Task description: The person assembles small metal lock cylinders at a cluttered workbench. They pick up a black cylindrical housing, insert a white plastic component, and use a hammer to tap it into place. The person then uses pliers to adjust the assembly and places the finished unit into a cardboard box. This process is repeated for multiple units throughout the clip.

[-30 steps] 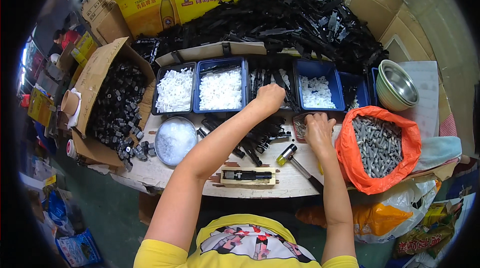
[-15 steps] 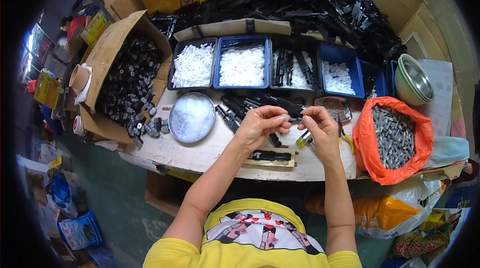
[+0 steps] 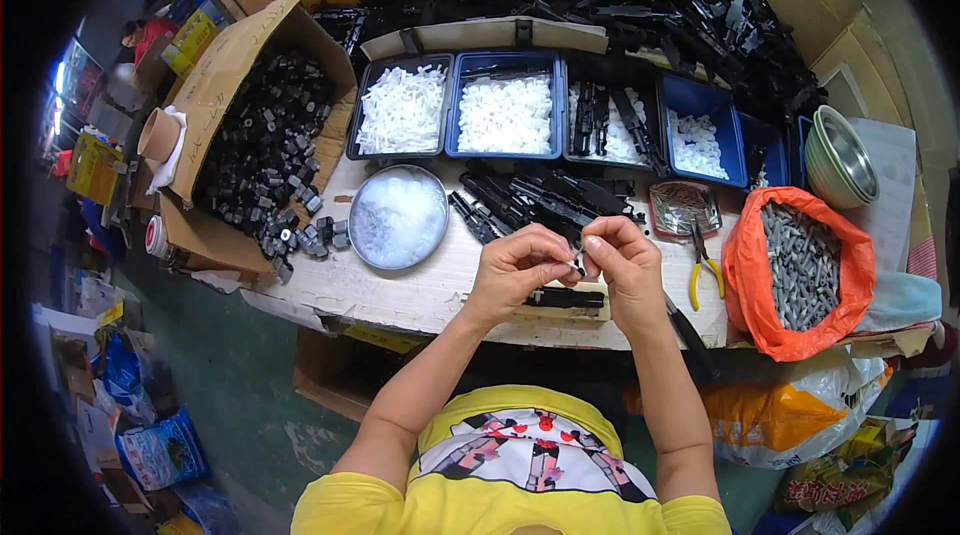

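Over the front of the table my left hand (image 3: 518,277) and my right hand (image 3: 624,273) come together, fingertips nearly touching. My left thumb and forefinger pinch a small whitish and dark piece (image 3: 576,267), too small to name. The right fingers are pinched too, but what lies in them is hidden. Just below the hands lies a long black part (image 3: 565,298), partly covered by them. Behind them is a heap of black mechanism parts (image 3: 540,200). To the right of my right hand lie yellow-handled pliers (image 3: 706,280) and a black-handled tool (image 3: 692,340).
A round tin (image 3: 392,218) of pale bits stands left, beside a carton (image 3: 225,100) spilling black blocks. Blue trays (image 3: 505,153) of white pieces line the back. An orange bag (image 3: 750,310) of grey parts stands right, near a clear dish (image 3: 684,207) of thin metal pieces.
My hands have drawn closer together, and the right has moved left relative to the table, uncovering the pliers. The whole view has shifted slightly.
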A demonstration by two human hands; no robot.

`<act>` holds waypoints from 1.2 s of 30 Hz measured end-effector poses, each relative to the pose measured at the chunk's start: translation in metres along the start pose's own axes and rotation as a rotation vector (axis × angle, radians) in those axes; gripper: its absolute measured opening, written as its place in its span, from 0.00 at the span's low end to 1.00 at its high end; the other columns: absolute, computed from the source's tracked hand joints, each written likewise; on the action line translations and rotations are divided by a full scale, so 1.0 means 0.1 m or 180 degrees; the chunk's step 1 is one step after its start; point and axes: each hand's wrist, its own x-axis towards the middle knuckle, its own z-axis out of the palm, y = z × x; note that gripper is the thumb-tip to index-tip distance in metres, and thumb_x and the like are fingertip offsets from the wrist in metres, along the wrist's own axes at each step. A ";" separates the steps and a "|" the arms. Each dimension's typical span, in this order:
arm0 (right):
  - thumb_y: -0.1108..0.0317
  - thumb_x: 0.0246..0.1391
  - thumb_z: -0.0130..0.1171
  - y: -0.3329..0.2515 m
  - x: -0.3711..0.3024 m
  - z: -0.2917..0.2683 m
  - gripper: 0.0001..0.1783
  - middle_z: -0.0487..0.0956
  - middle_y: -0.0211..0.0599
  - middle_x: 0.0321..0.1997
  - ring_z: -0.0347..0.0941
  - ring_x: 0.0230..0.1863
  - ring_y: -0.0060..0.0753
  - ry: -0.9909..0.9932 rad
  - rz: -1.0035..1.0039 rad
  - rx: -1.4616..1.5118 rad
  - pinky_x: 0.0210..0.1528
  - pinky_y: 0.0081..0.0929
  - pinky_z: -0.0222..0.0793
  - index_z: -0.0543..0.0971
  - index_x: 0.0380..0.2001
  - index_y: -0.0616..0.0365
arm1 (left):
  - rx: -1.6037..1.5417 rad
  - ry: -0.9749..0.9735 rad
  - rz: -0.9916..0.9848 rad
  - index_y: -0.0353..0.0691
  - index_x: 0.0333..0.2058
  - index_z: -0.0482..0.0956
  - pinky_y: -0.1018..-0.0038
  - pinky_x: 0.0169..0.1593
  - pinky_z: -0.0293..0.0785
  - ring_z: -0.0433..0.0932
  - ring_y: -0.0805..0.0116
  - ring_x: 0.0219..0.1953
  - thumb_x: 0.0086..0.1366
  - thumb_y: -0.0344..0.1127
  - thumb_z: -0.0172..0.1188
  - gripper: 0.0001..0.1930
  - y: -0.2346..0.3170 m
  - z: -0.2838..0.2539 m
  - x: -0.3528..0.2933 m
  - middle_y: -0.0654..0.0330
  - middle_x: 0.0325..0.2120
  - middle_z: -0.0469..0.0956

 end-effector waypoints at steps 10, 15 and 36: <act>0.74 0.50 0.54 -0.01 0.00 0.06 0.05 0.71 0.25 0.25 0.64 0.24 0.14 -0.0122 0.0186 -0.0167 0.27 0.12 0.60 0.74 0.32 0.62 | 0.0751 -0.0085 0.0477 0.32 0.31 0.76 0.79 0.39 0.79 0.76 0.72 0.35 0.53 0.17 0.57 0.06 0.04 -0.02 -0.07 0.59 0.32 0.71; 0.74 0.49 0.55 0.00 0.00 0.05 0.04 0.71 0.25 0.24 0.63 0.23 0.14 -0.0149 0.0195 -0.0337 0.26 0.13 0.60 0.74 0.30 0.61 | 0.0743 -0.0041 0.0444 0.33 0.30 0.76 0.79 0.37 0.79 0.76 0.72 0.34 0.53 0.18 0.57 0.06 0.03 -0.03 -0.10 0.59 0.31 0.72; 0.74 0.52 0.54 0.13 -0.13 0.04 0.07 0.72 0.28 0.28 0.68 0.26 0.16 0.0044 0.0046 -0.0215 0.30 0.13 0.64 0.73 0.36 0.62 | 0.1525 0.0088 0.0721 0.34 0.30 0.77 0.78 0.36 0.77 0.77 0.70 0.32 0.51 0.19 0.60 0.07 -0.01 -0.02 -0.27 0.58 0.29 0.75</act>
